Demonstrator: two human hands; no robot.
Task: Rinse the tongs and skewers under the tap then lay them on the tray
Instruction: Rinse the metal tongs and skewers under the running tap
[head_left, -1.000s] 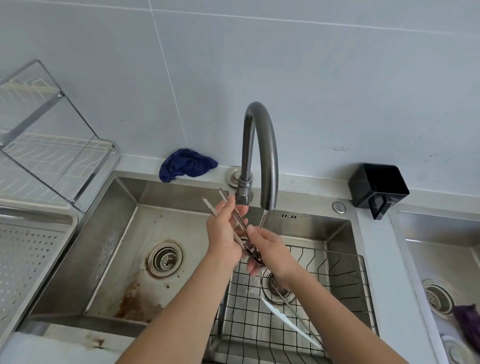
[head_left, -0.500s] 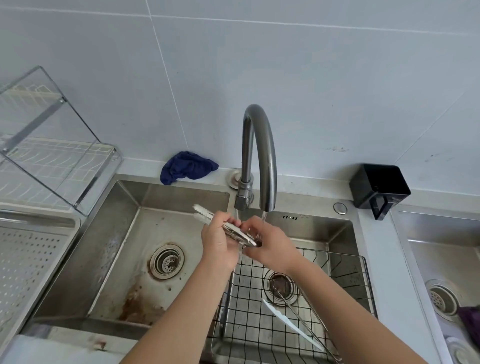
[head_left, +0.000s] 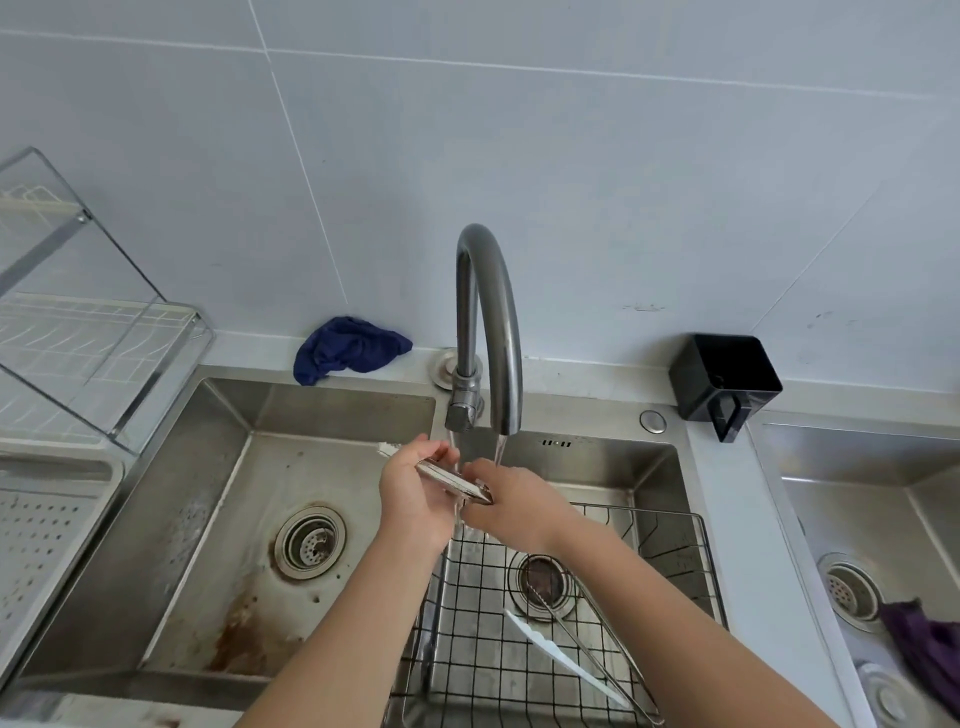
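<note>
Metal tongs (head_left: 451, 479) lie nearly level under the running tap (head_left: 488, 332), their toothed tips pointing left. My left hand (head_left: 413, 499) grips them around the middle. My right hand (head_left: 511, 501) holds the hinge end, with water running over it. More utensils, a white piece and thin metal tongs or skewers (head_left: 576, 654), lie in the black wire basket (head_left: 670, 540) in the right half of the sink. The perforated white tray (head_left: 36, 545) stands at the far left, beside the sink.
A blue cloth (head_left: 348, 349) lies on the ledge behind the sink (head_left: 218, 499). A black holder (head_left: 724, 382) stands at the right. A clear dish rack (head_left: 78, 322) rises above the tray. A second sink (head_left: 852, 519) with a purple cloth (head_left: 922, 647) is at the far right.
The tongs have swung from steeply tilted to nearly level and shifted slightly left under the water. Both hands have kept their hold.
</note>
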